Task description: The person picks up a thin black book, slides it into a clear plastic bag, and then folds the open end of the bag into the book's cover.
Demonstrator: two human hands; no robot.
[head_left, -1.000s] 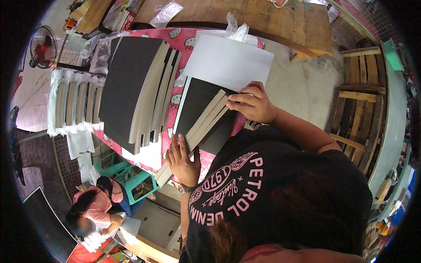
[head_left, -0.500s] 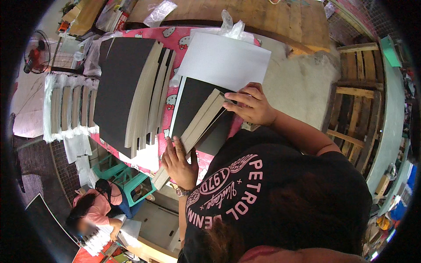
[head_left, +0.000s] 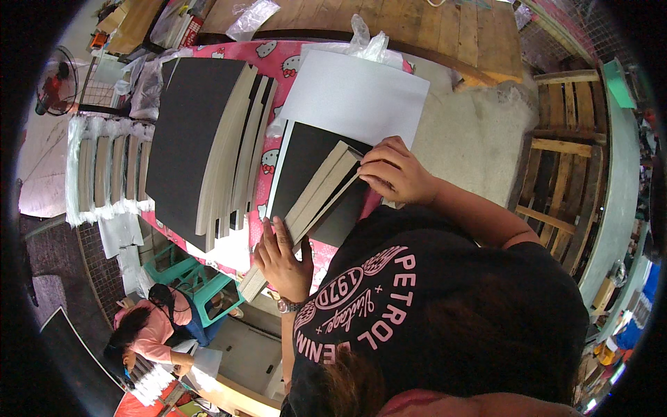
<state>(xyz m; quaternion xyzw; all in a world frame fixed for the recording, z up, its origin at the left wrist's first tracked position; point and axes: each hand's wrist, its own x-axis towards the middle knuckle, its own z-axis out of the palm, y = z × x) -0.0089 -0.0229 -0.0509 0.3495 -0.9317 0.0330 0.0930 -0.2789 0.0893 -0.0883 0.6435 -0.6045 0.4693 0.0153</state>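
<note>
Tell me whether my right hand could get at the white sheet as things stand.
Probably yes: your right hand is at the white sheet's near edge, with nothing visible between them, though its fingertips are on the gray-edged stack.

Pink-clothed tbl. (head_left: 280, 58) holds stacked blk. boards (head_left: 193, 125) & wht. sheet (head_left: 354, 92).

black shirt (head_left: 445, 299): pale pink print on the front, readable
shirt capitals (head_left: 401, 263): block letters, set in a curve
shirt number (head_left: 332, 296): figures inside an oval outline
shirt script (head_left: 345, 317): one word in flowing letters, between small crosses
red item (head_left: 192, 31): pale marks, too small to read
</note>
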